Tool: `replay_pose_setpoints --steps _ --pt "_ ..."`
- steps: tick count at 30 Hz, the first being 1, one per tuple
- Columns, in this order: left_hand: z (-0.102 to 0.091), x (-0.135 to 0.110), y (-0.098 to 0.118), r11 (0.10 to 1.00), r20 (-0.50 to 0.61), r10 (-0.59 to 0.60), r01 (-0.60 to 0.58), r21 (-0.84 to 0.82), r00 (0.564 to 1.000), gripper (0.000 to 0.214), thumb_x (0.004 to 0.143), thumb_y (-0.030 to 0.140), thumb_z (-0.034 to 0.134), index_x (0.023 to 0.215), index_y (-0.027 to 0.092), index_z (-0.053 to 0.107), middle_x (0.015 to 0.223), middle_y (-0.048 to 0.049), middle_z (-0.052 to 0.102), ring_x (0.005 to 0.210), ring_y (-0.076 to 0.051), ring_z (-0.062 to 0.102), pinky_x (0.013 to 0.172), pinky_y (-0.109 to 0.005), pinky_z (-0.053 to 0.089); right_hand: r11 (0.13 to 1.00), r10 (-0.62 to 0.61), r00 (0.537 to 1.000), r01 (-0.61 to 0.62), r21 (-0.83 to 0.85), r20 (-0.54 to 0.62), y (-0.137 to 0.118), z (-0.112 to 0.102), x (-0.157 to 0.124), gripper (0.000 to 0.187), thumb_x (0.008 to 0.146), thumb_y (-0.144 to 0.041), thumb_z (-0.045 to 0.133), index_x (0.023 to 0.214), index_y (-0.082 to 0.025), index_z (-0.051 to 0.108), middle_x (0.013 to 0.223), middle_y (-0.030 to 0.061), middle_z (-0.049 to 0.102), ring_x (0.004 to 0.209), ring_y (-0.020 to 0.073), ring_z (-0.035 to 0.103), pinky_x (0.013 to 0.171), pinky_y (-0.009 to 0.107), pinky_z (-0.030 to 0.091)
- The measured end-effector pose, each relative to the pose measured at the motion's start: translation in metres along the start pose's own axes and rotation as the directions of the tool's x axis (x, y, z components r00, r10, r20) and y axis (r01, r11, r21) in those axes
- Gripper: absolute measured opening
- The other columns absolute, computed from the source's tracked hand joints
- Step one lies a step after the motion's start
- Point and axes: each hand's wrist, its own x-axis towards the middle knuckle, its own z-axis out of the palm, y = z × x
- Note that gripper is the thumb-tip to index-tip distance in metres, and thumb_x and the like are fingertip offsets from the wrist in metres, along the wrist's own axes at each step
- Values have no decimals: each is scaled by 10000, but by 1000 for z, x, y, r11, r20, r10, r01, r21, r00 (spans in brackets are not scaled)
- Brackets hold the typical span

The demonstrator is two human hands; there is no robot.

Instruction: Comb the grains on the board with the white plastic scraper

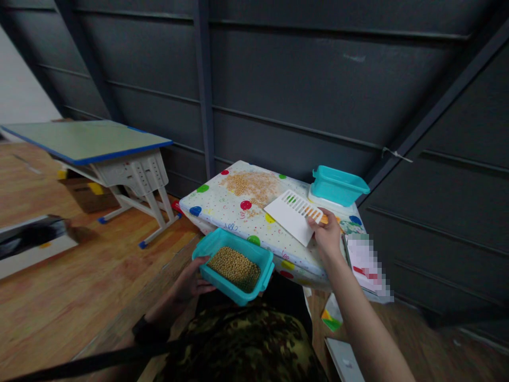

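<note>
My left hand (191, 280) grips the near left corner of a teal plastic box (234, 265) filled with tan beans, held just below the near edge of a small table with a dotted white cloth (222, 204). My right hand (328, 233) is closed on the corner of a white slotted plastic board (293, 215) that lies on the cloth. A loose heap of beans (252, 185) is spread on the cloth beyond the board.
A second teal box (339, 184) stands on the table's far right corner. Papers (363, 262) hang off the right edge. A desk with a blue-edged top (85, 140) stands at the left on a wooden floor. A dark panelled wall runs behind.
</note>
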Motion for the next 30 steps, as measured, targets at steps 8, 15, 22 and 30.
replay_pose_setpoints --steps 8,15,22,30 --pt "-6 -1 2 1000 45 13 -12 -25 999 499 937 433 772 1361 251 581 1264 -112 719 858 -296 810 746 -419 729 998 1 997 4 -62 79 13 18 6 650 609 -529 878 1168 -249 700 893 38 764 730 230 656 632 336 516" --pt "-9 3 1 999 52 42 -41 -26 998 519 929 419 773 1380 220 612 1303 -147 715 791 -258 797 723 -421 723 999 15 990 -8 -49 142 6 36 -6 642 614 -530 868 1160 -245 684 936 44 747 773 245 658 659 354 533" --pt "-7 4 2 999 52 33 -33 -8 998 607 912 422 762 1441 207 556 1461 -192 666 846 -298 809 752 -450 725 995 97 962 -93 -27 255 -13 40 -23 630 620 -487 893 1172 -264 687 726 -29 674 630 210 606 540 297 459" --pt "-4 -6 5 999 65 43 -42 -13 997 602 906 443 769 1429 226 561 1516 -188 641 863 -295 812 766 -438 718 987 135 919 -158 31 371 -18 35 -29 692 614 -486 950 1216 -279 679 714 -28 718 647 239 672 566 318 513"
